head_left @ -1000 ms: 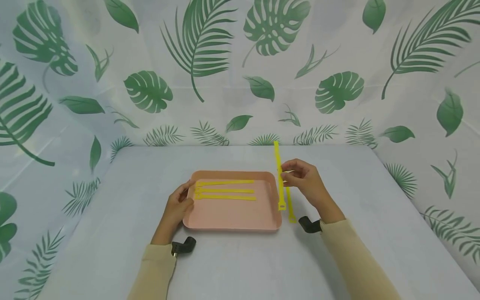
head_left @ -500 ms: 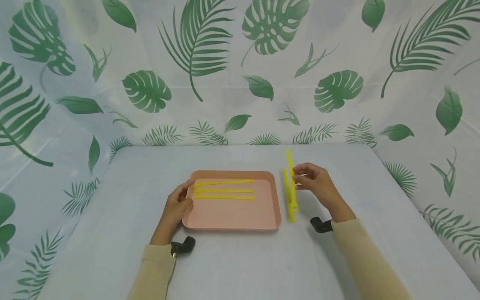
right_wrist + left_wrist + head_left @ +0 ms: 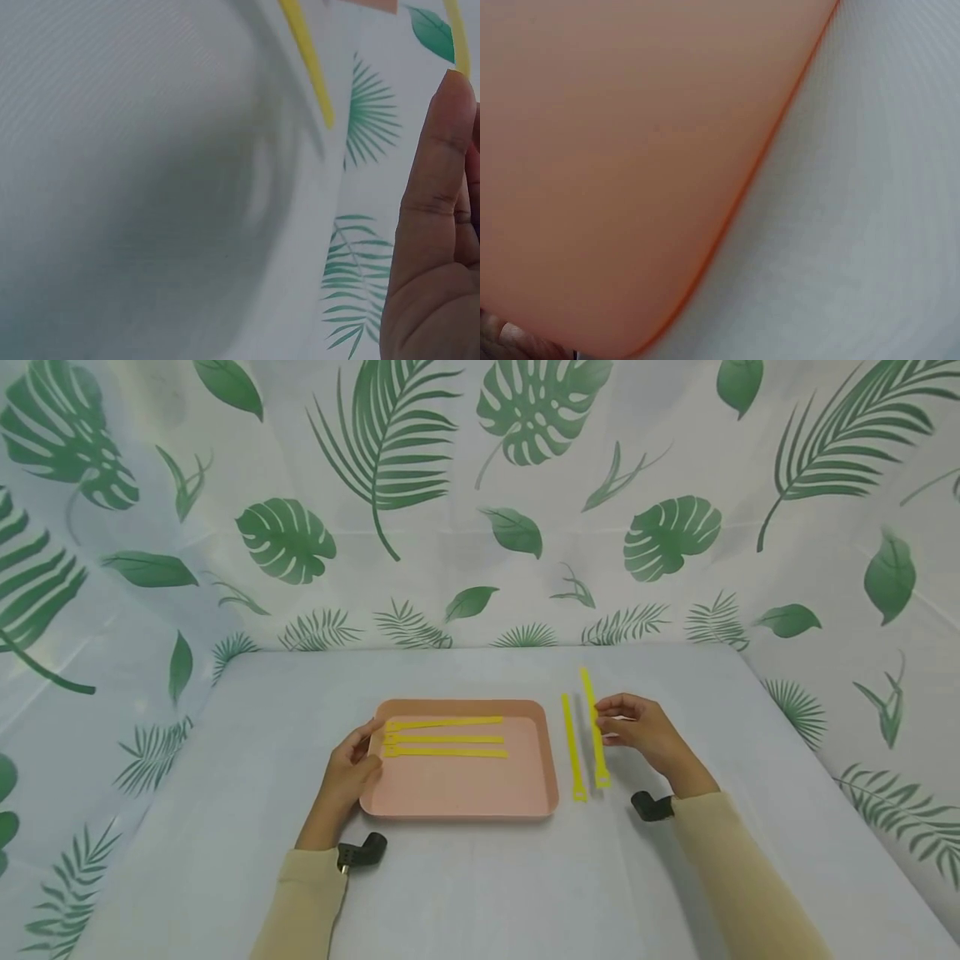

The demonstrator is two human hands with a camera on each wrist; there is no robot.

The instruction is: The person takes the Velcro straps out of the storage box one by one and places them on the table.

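Note:
At the left end of a pink tray (image 3: 457, 789), my left hand (image 3: 348, 777) grips the rim, its thumb on the inner side. Inside the tray lie three yellow cable ties (image 3: 450, 739), side by side, with their slotted heads to the left. My right hand (image 3: 641, 731) pinches another yellow cable tie (image 3: 598, 747) by its middle. This one points away from me, slotted head nearest, and casts a shadow just beside it. Between it and the tray, a further yellow cable tie (image 3: 573, 747) lies on the table.
The white-covered table (image 3: 480, 893) reaches back to a leaf-printed cloth (image 3: 420, 568) hung behind and along the sides. A black wrist camera (image 3: 363, 850) sits on the left wrist, another black camera (image 3: 651, 806) on the right.
My right hand has moved right and slightly down with its cable tie, from over the tray's right edge past the tie on the table. The left hand keeps its grip on the tray.

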